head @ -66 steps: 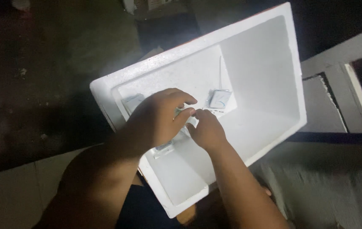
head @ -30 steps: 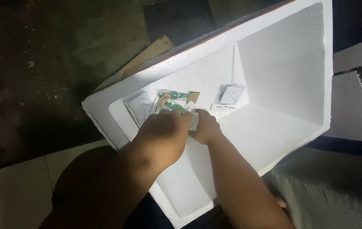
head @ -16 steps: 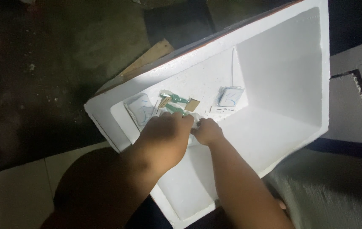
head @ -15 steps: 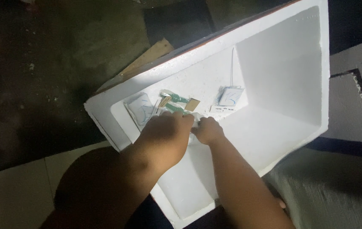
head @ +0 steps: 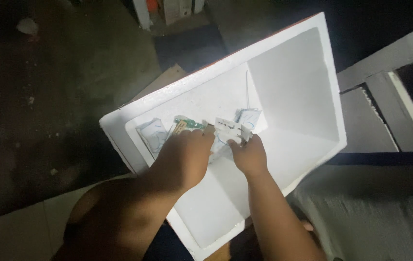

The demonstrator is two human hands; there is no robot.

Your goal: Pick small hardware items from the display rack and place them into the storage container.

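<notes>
Inside the white foam box (head: 283,92), both hands meet near the far wall. The left hand (head: 187,157) is curled over a green and tan packet (head: 187,124) whose long axis runs left to right along that wall; only its far edge shows past the knuckles, so I cannot tell how firmly the fingers grip it. The right hand (head: 250,155) pinches the near edge of a white paper slip (head: 229,128) between fingertips, narrow grip, the slip standing just beyond the hand toward the box's back wall. The slip is small, rectangular, thin, with dark print too fine to make out. A flat white sachet (head: 154,135) lies left of the packet, another (head: 250,117) just right of the slip, both against the box floor
</notes>
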